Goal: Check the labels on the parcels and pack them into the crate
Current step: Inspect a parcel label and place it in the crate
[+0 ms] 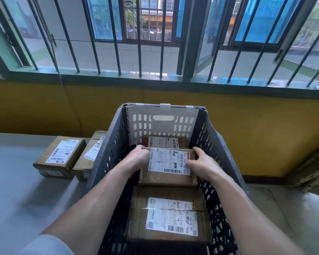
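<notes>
Dark grey slotted plastic crate (107, 162) at the middle of the view, by the 3 o'clock end of the grey desk (17, 181); unclear whether standing on it or just beside it.

Inside the crate, three cardboard parcels in a row from 6 to 12 o'clock, white shipping labels facing up:
- near parcel (169, 214) at 6 o'clock, lying flat, taped across the label.
- middle parcel (168, 168) at the centre, near edge touching the near parcel's far edge; unclear whether resting on the bottom or lifted slightly.
- far parcel (164, 142) at 12 o'clock, partly hidden behind the middle one.

White spiral-bound sheet (162, 122) upright against the crate's 12 o'clock wall, clipped at the rim, with light showing through from the wall slots.

Left grip (138, 157) at the middle parcel's 9 o'clock side, fingers curled over its far corner, holding it. Right grip (201, 162) at the 3 o'clock side, fingers wrapped over the edge and thumb lying on the label, holding the same parcel. Both forearms reaching in over the crate's 6 o'clock rim, crossing above the sides of the near parcel. Pale sleeve (44, 243) at 7 o'clock of the view.

Outside the crate at its 9 o'clock, two more cardboard parcels on the desk: left desk parcel (59, 157) lying flat with its label up, and right desk parcel (88, 159) just beside it, close against the crate's wall and partly hidden by it.

At 12 o'clock beyond the crate, yellow wall (247, 135) below a barred window (140, 52). Thin cable (63, 83) hanging down the wall at 10 o'clock.
</notes>
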The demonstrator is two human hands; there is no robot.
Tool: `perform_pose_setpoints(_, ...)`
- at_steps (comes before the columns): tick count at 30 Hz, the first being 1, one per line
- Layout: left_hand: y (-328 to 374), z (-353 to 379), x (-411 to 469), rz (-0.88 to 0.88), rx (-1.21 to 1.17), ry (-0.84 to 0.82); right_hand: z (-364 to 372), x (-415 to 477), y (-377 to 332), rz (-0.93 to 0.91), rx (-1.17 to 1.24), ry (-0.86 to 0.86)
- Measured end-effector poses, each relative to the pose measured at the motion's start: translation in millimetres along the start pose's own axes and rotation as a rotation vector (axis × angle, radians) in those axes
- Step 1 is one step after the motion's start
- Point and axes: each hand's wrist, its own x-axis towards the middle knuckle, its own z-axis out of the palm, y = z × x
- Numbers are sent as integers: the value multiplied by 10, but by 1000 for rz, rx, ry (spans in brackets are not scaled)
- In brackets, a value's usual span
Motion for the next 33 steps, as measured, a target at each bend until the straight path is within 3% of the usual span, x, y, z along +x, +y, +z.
perform_pose_setpoints(6,20,1,-59,6,-61,30,12,11,14,-5,-3,12)
perform_pose_setpoints(11,29,-17,-90,26,-138,101,-40,-10,-28,-34,-37,134)
perform_pose_setpoints(17,133,-167,-219,163,-406,152,-53,-168,-336,-217,105,288)
perform_pose_setpoints(22,218,-388,-365,294,-633,69,113,-331,-851,-364,332,235)
perform_pose_setpoints(27,68,-899,-585,381,-785,60,490,-496,-1395,-353,657,120)
perform_pose_setpoints(33,-665,-1781,-780,339,-772,126,1286,-764,-2158,-404,712,53)
